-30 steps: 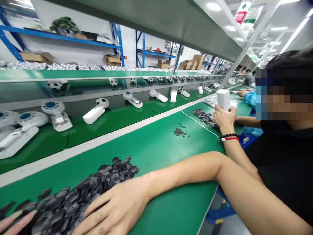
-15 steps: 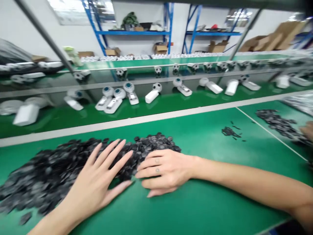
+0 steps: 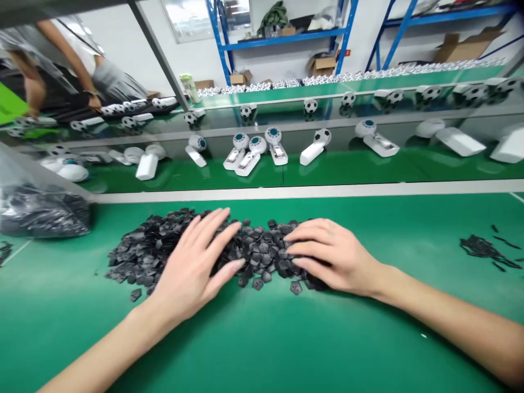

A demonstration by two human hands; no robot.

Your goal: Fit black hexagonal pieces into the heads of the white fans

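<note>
The left hand (image 3: pixel 192 267) and right hand (image 3: pixel 335 256) rest open, holding nothing, with the small black plastic pieces (image 3: pixel 262 256) heaped between and under their fingers (probably light and stiff, best pinched by an edge).

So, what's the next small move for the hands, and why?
Probably nudge the loose dark grey pentagonal plastic piece back toward the heap of matching pieces with the right hand: it lies apart on the green mat, just beyond those fingers, while the left hand rests against the heap.
</note>
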